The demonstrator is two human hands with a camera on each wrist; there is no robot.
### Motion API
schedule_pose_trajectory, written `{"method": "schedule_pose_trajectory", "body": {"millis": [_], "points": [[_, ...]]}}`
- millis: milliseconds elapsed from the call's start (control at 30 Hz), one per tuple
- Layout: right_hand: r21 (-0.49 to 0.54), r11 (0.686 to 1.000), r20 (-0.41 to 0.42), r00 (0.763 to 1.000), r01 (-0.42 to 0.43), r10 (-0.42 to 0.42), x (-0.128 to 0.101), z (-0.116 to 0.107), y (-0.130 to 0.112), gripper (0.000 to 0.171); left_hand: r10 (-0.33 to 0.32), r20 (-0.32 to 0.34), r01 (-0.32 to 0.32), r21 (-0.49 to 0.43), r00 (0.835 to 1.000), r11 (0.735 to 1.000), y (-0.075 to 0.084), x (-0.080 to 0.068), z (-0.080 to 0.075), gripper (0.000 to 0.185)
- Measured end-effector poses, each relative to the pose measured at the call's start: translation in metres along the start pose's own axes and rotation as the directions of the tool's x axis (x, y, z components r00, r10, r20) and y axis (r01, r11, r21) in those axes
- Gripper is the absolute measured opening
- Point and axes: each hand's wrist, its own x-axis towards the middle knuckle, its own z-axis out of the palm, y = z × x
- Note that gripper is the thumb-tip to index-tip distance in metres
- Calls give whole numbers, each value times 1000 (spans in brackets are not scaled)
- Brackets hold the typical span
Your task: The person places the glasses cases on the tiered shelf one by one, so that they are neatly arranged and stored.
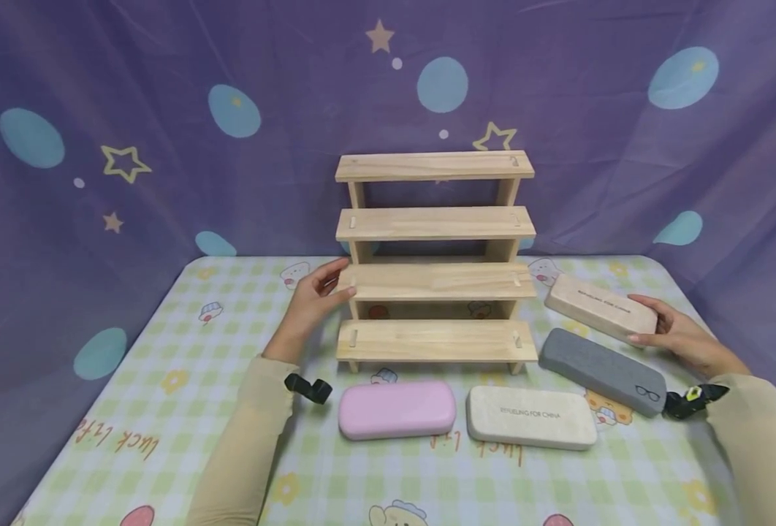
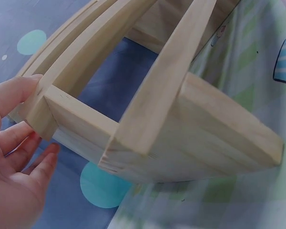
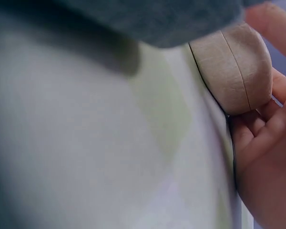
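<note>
A wooden stand with stepped shelves [image 1: 435, 223] stands at the middle back of the table. My left hand [image 1: 312, 299] is at its left side; in the left wrist view the thumb [image 2: 19, 93] lies on a board's end and the other fingers are beneath it. At the right, my right hand [image 1: 680, 336] holds the near end of a beige glasses case [image 1: 598, 307] with lettering, thumb on one side and fingers on the other. The right wrist view shows that case's rounded end [image 3: 236, 71] against the hand. A grey glasses case [image 1: 601, 369] lies just in front of it.
In front of the stand lie a pink glasses case [image 1: 397, 410] and a cream glasses case [image 1: 530, 418], side by side. A green checked cloth [image 1: 217, 380] covers the table. Behind it hangs a purple curtain [image 1: 283, 183] with stars and blue spots.
</note>
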Motion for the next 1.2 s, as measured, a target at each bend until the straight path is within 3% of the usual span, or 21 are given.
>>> {"method": "schedule_pose_trajectory", "body": {"millis": [167, 300, 400, 533, 767, 1000, 1200], "points": [[-124, 992, -3, 1000, -19, 19, 0, 3, -2, 79, -24, 0, 24, -22, 1000, 999, 13, -5, 3, 56], [-156, 987, -8, 999, -32, 31, 1, 4, -2, 79, -9, -9, 9, -25, 1000, 1000, 11, -5, 2, 56], [-187, 982, -18, 999, -31, 28, 1, 4, -2, 78, 4, -16, -5, -38, 1000, 999, -1, -1, -1, 56], [-232, 972, -66, 998, -37, 22, 0, 6, -2, 74, 4, -13, -5, -35, 1000, 999, 0, -1, 0, 56], [-250, 966, -148, 989, -61, 24, 0, 5, -3, 68, -21, -17, 20, -38, 1000, 999, 4, -1, 1, 57], [-238, 969, -205, 979, -60, 10, 0, 3, -5, 69, -24, -7, 24, -29, 1000, 999, 21, -7, 5, 57], [-265, 961, -215, 976, -78, 20, -2, 0, -17, 69, -40, -12, 39, -36, 999, 999, 10, -3, 2, 58]]}}
